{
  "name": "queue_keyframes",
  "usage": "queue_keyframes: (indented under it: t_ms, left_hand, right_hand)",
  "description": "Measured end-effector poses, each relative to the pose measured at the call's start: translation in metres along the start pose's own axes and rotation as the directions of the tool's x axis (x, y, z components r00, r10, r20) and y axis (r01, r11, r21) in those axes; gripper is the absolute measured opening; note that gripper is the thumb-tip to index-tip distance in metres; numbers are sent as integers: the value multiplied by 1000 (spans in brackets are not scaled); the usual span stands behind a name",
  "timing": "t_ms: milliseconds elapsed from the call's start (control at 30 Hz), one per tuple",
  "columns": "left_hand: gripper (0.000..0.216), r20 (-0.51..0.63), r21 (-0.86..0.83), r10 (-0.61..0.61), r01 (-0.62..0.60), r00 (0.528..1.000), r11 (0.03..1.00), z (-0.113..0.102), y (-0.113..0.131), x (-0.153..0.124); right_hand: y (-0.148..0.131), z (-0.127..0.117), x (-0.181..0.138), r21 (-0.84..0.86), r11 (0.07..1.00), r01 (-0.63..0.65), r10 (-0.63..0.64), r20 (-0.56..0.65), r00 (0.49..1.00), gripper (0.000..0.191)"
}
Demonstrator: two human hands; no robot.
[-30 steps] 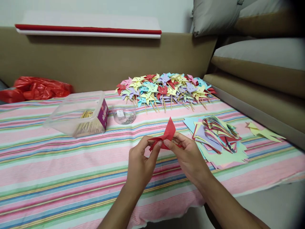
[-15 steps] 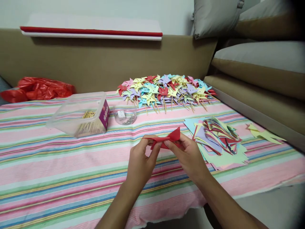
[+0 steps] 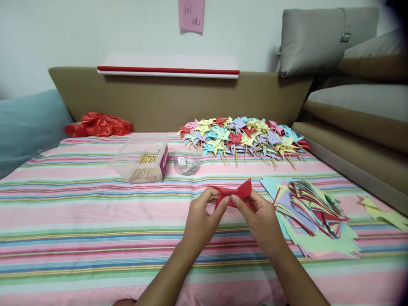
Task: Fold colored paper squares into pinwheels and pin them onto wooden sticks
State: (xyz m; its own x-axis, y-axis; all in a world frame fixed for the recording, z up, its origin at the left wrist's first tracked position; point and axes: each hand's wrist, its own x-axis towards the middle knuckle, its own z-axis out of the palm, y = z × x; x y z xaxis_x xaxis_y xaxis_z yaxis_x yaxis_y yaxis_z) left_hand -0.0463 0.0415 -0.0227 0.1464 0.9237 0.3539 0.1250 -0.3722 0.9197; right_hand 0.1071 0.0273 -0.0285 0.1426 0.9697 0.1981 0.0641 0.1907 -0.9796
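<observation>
Above the striped cloth (image 3: 95,221), just left of the loose stack of cut paper squares (image 3: 310,208), a red paper piece (image 3: 234,193) is pinched between both hands. The left hand (image 3: 202,221) closes thumb and forefinger on the paper's left corner; the right hand (image 3: 263,219) closes its fingertips on the middle, where the folded corners seem to gather, leaving one pointed flap standing free at the upper right. Held this way, lifted clear of the cloth and near the body, the folds look pinned at the centre so they cannot spring open.

The stack lies just right of the right hand, within easy reach, fanned in blue, yellow, purple, red and green. Well to the right of the stack a lone yellow-green offcut (image 3: 384,214) lies by the cushion edge. Beyond the stack, toward the sofa back, a heap of finished paper pinwheels on sticks (image 3: 242,138) is set well apart from the hands, probably so as not to be crushed. Left of that heap sit a small clear tub of metal pins (image 3: 186,163) and, touching or nearly touching it, a clear plastic box of wooden sticks (image 3: 143,163), open at the top. Farther left of the heap, against the sofa back, lies a crumpled red plastic bag (image 3: 98,124).
</observation>
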Motion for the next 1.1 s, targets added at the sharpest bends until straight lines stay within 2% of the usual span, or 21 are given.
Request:
queue_keyframes:
  t_ms: [167, 333, 400, 500, 667, 800, 900, 1000, 1100]
  left_hand:
    - [29, 1, -308, -138, 132, 990, 942, -4, 9, 9]
    - [28, 17, -440, -219, 204, 976, 875, -8, 14, 19]
    - [26, 58, -443, -213, 216, 975, 870, -10, 13, 22]
    - [23, 187, -416, -188, 251, 964, 874, -15, 6, 29]
    - [29, 342, -376, -259, 384, 903, 843, -24, -9, 45]
    - [31, 368, -385, -379, 510, 849, 769, -27, -14, 50]
    - [32, 362, -367, -432, 552, 826, 749, -26, -15, 48]
    - [32, 376, -354, -420, 547, 826, 759, -25, -14, 45]
    - [36, 395, -298, -375, 503, 839, 811, -22, -11, 36]
  right_hand:
    - [-21, 11, 10, 255, 967, 4, 30, -127, 991, 32]
    - [-33, 22, 18, 427, 904, 1, 35, -77, 996, 42]
    - [-27, 22, 20, 426, 905, -7, 45, -78, 996, 45]
    - [-12, 18, 25, 390, 920, -49, 84, -75, 994, 44]
    - [13, 15, 38, 324, 936, -137, 154, -27, 988, 32]
    - [22, 16, 46, 241, 951, -193, 201, -8, 980, 29]
    - [23, 15, 47, 219, 952, -212, 213, 19, 977, 31]
    - [24, 12, 43, 218, 956, -198, 191, 50, 980, 32]
    - [21, 8, 36, 225, 958, -177, 167, 61, 984, 33]
